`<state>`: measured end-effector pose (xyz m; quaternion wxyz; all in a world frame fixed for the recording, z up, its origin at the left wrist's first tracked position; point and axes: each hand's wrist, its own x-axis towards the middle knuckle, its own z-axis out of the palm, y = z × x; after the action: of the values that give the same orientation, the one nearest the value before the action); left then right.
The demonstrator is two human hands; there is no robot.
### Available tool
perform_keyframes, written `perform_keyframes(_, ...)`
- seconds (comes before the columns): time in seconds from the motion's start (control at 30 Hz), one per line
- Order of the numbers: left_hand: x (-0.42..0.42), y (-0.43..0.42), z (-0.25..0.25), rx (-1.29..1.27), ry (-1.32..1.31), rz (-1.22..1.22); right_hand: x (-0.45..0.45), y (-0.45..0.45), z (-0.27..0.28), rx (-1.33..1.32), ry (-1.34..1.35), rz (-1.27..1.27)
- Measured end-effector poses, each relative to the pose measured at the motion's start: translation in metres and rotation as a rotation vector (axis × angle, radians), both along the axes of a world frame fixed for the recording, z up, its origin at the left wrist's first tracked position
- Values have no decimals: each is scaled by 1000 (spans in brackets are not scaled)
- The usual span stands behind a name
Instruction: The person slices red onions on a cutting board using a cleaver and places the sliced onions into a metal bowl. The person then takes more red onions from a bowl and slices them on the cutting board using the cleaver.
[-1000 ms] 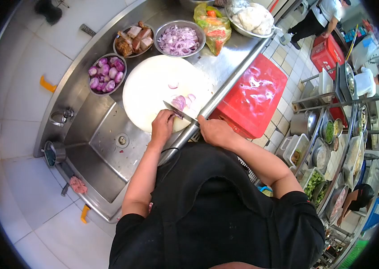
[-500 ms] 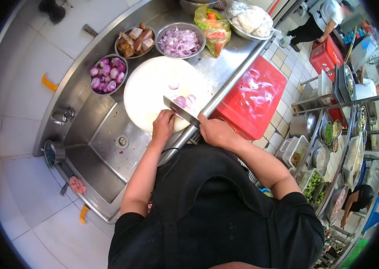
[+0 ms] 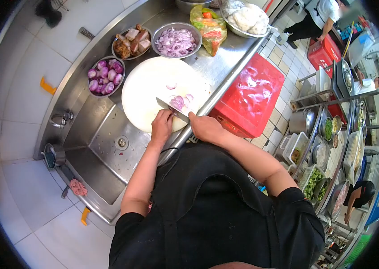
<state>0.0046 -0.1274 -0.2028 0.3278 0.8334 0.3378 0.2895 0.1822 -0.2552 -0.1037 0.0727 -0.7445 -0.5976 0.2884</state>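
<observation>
My right hand [image 3: 205,127] is closed around the handle of a kitchen knife [image 3: 167,106], whose broad blade lies over the near part of a round white cutting board [image 3: 147,85]. Left of the blade, my left hand [image 3: 162,123] has its fingers curled on the board against a piece of onion that is mostly hidden by them and the knife. Purple onion slices [image 3: 180,102] lie just beyond the blade. A single loose slice [image 3: 170,86] rests farther up the board.
Around the board stand bowls of peeled onions [image 3: 105,77], meat chunks [image 3: 131,42] and sliced onion [image 3: 177,41], plus a vegetable bag [image 3: 209,31]. A sink [image 3: 104,139] is at left, a red lid [image 3: 252,94] at right. A person [image 3: 319,22] stands at far right.
The knife and my right hand have moved slightly left, closer to my left fingers. The whole view has shifted a little; the slices lie much as before.
</observation>
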Motion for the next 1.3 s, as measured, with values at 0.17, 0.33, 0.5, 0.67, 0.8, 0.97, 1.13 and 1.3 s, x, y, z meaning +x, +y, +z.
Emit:
perform_keyframes(0.17,7,1,-7,28,6,-41,9,17,3,21,-23,14)
perform_keyframes(0.33,26,7,-3,83,29,34,25,19,41,123,-75,-97)
perform_keyframes(0.5,42,-3,14,165,-17,7,52,12,41,248,-102,-154)
perform_keyframes(0.67,40,7,21,139,-266,288,54,-7,34,298,-124,-134)
perform_keyframes(0.8,45,18,53,162,-213,290,52,-14,2,355,-145,-72)
perform_keyframes(0.97,88,11,56,229,399,58,46,-16,1,388,-239,44)
perform_keyframes(1.13,85,50,26,-25,570,154,71,-56,29,376,-237,82)
perform_keyframes(1.3,67,77,-13,-10,431,-93,89,-95,56,226,-7,-163)
